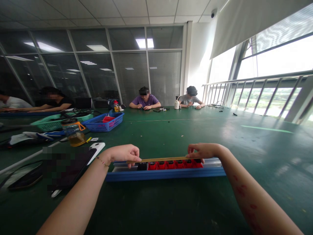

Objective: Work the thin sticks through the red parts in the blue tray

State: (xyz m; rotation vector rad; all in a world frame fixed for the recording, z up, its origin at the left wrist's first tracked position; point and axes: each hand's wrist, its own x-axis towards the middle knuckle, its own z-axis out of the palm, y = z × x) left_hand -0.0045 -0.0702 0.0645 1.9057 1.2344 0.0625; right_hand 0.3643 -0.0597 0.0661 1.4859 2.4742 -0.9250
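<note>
Thin yellowish rods or strips [161,159] run level from one hand to the other, and I cannot make out their exact kind. My left hand [127,154] is closed, pinching their left end. At the right end, my right hand [201,150] grips them between thumb and fingers. Just below lies a long blue tray [166,175] with a silvery inner channel. A row of several red holders [170,164] with dark parts in them stands in that channel, and a black block [142,166] sits at the row's left end. The fingers partly hide the channel's ends.
To my left are a dark tablet-like device [73,166], a phone [25,178] and a jar of amber liquid [74,132]. Farther back stand a blue basket [104,124] and a green basket [49,123]. Several people sit around the green table [244,147].
</note>
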